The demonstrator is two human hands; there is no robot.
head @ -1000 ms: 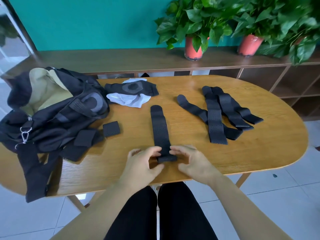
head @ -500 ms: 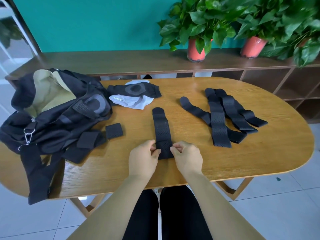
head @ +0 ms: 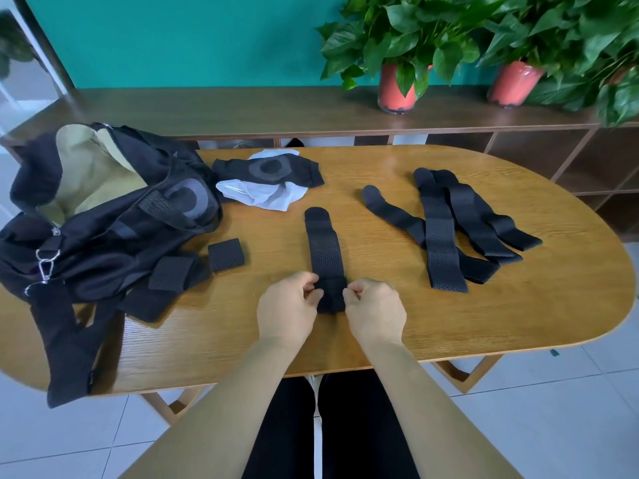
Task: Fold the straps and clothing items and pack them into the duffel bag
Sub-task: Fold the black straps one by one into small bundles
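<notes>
A black perforated strap [head: 325,250] lies lengthwise on the wooden table [head: 518,316], its near end rolled into a small fold. My left hand [head: 288,309] pinches that fold from the left and my right hand [head: 375,311] pinches it from the right. Several more black straps [head: 449,226] lie spread out to the right. Two folded straps [head: 226,254] sit near the open black duffel bag [head: 103,209] at the left. A black padded garment [head: 269,171] lies over a white cloth [head: 269,197] behind the strap.
The bag's shoulder strap [head: 65,347] hangs over the table's front left edge. Behind the table runs a low wooden shelf [head: 242,108] carrying two potted plants [head: 397,84]. Tiled floor shows below, and my legs are under the table edge.
Both hands have rolled the strap's near end away from me, so the folded part is thicker and the flat length is shorter. The hands moved slightly farther onto the table.
</notes>
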